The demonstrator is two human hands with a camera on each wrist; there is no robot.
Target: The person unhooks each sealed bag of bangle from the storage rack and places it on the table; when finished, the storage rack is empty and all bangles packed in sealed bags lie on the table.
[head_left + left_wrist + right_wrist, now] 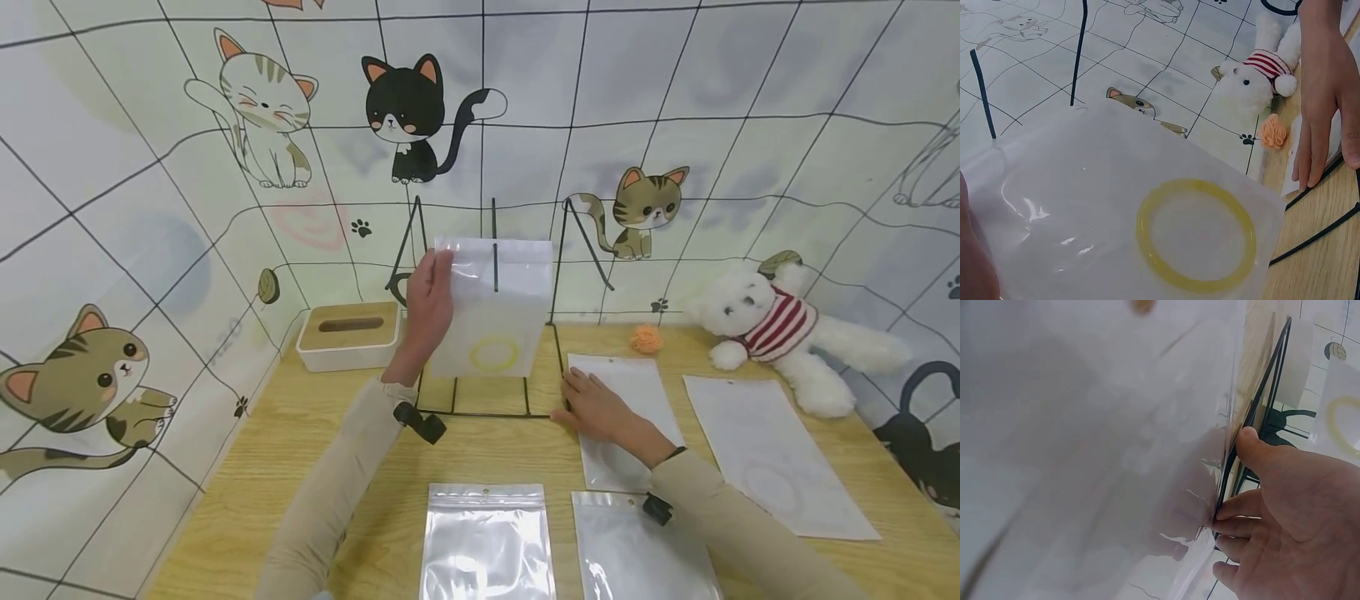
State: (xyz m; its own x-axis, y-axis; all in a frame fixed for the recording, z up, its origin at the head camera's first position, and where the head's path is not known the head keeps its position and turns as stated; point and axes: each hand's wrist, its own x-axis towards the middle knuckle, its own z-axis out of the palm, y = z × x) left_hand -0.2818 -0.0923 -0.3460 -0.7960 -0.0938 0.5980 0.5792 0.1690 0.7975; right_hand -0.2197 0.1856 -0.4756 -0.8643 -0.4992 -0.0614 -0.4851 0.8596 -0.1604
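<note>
My left hand (431, 304) pinches the left edge of a white zip bag (491, 312), which shows a yellow ring (1196, 236) through its front. In the head view, the bag stands upright at the middle arm of a black wire rack (561, 258), and the arm's end shows in front of its top part. My right hand (596, 404) rests with nearly straight fingers at the rack's right base corner, thumb tip (1247, 434) right at the wire. Under that hand lies another white bag (622, 379) on the table.
Two shiny zip bags (486, 542) (637, 542) lie at the table's front, and a larger white bag (772, 450) lies at right. A tissue box (348, 333) stands left of the rack. Beyond are an orange yarn ball (647, 339) and a plush toy (780, 325) by the wall.
</note>
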